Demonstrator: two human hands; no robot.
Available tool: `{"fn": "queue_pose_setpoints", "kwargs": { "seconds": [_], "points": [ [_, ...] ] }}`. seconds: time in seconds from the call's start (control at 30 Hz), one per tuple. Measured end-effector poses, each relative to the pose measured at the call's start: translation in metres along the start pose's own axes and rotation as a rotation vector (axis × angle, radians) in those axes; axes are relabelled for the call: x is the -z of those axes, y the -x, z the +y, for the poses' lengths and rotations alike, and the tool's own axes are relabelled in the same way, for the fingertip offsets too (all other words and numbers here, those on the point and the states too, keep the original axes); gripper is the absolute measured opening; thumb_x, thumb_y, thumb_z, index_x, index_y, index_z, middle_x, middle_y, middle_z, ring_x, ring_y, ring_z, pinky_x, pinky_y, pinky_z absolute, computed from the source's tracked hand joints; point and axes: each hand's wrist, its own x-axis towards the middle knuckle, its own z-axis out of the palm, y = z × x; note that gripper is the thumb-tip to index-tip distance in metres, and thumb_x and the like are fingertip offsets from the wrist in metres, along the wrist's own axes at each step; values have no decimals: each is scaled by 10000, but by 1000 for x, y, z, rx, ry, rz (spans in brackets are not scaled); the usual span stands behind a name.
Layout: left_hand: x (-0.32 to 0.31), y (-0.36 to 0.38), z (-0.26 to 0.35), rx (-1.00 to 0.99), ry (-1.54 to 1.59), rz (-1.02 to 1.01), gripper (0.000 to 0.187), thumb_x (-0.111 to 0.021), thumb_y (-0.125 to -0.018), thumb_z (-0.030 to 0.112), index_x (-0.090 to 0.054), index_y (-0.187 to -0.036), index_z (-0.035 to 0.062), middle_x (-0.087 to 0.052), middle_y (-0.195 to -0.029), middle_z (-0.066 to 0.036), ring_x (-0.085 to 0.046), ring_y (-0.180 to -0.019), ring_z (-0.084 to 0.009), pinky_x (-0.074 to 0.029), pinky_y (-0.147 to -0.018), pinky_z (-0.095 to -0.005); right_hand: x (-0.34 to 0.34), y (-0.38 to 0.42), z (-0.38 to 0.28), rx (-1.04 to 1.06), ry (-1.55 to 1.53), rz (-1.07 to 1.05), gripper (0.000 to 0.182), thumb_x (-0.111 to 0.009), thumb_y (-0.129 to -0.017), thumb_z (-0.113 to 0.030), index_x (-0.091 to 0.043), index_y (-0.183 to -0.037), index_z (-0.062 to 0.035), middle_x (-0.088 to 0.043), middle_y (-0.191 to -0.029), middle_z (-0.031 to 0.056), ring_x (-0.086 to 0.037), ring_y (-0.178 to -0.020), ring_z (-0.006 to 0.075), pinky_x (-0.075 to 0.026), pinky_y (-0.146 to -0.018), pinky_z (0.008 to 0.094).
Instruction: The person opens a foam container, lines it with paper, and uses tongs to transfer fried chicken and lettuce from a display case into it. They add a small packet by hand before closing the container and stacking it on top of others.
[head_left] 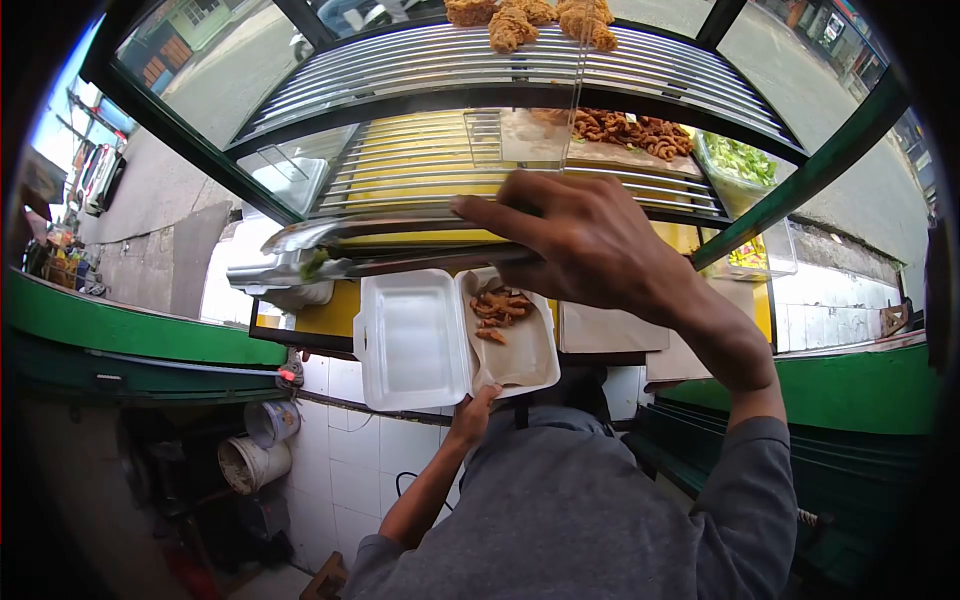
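My right hand [585,235] is wrapped round a pair of metal tongs [420,262], somewhat blurred, which reach left above the open box. A bit of green leaf [314,263] shows between the tips of the tongs. Below, my left hand [474,414] grips the near edge of a white foam takeout box [413,345] with its lid folded open to the left. Brown paper [538,360] lines the right half of that box, and several small fried pieces [500,310] lie on it.
Fried chicken [512,28] sits on the upper rack [420,72]. More fried pieces [640,135] lie on paper beneath, beside a clear tub of lettuce [738,160]. Brown paper sheets [610,330] are right of the box. Green frame posts [810,185] slant across both sides.
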Motion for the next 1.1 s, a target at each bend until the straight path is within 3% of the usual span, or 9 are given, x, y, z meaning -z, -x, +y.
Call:
{"fn": "queue_pose_setpoints", "kwargs": {
  "seconds": [0.13,0.23,0.43,0.47,0.57,0.7,0.87,0.97,1.1],
  "points": [
    [9,0,-24,30,324,22,162,-575,-891,104,-587,-738,50,-507,-713,30,-469,-663,-86,-370,-601,-272,-29,-51,9,237,121,217,518,-734,-800,-340,-585,-1265,-166,-672,-946,119,-683,-794,256,-591,-757,370],
    [18,4,-31,87,279,41,134,-579,-884,89,-600,-755,59,-522,-740,33,-481,-694,-88,-380,-637,-261,-39,-67,16,227,178,159,443,-675,-853,-336,-600,-1254,-164,-679,-994,133,-685,-813,256,-578,-829,385],
    [23,7,-5,99,241,-72,147,-564,-908,81,-608,-777,29,-536,-734,24,-486,-694,-95,-388,-640,-256,-33,-58,18,168,304,44,422,-623,-893,-294,-586,-1286,-145,-669,-951,125,-685,-813,236,-598,-733,322],
    [14,13,-1,-140,-95,-2,175,-602,-875,176,-605,-813,12,-531,-730,-14,-502,-694,-123,-422,-640,-294,-31,-55,20,155,306,3,426,-621,-894,-292,-582,-1291,-140,-666,-942,124,-684,-812,237,-600,-717,318],
    [4,9,-6,-42,104,-28,179,-598,-871,153,-630,-899,-21,-602,-817,-48,-560,-787,-152,-457,-734,-297,-23,-40,31,287,324,141,452,-616,-899,-301,-564,-1314,-129,-658,-927,122,-684,-821,241,-592,-688,332],
    [1,10,-2,-19,-19,-92,203,-593,-869,134,-638,-960,-42,-640,-937,-74,-584,-900,-172,-459,-828,-309,-10,-12,44,255,393,90,537,-643,-874,-351,-527,-1356,-145,-595,-875,74,-641,-800,196,-558,-758,305],
    [-5,6,-6,-93,-19,-130,264,-595,-864,120,-616,-1063,-52,-634,-1033,-87,-579,-971,-182,-449,-889,-310,15,33,59,191,424,72,858,-786,-708,-384,-424,-1459,-185,-521,-900,14,-574,-831,163,-518,-773,324],
    [-8,2,-5,79,126,-141,310,-596,-862,114,-596,-1118,-61,-628,-1071,-95,-578,-1000,-197,-444,-918,-311,30,54,61,125,453,77,906,-810,-661,-368,-424,-1461,-188,-517,-896,10,-559,-841,173,-512,-766,327],
    [-6,-2,-8,-79,-3,-198,306,-599,-866,121,-600,-1110,-63,-632,-1072,-96,-579,-1002,-203,-446,-920,-322,43,83,73,88,473,82,927,-819,-612,-342,-445,-1442,-167,-511,-894,15,-549,-831,188,-518,-756,342]
  ]
}}
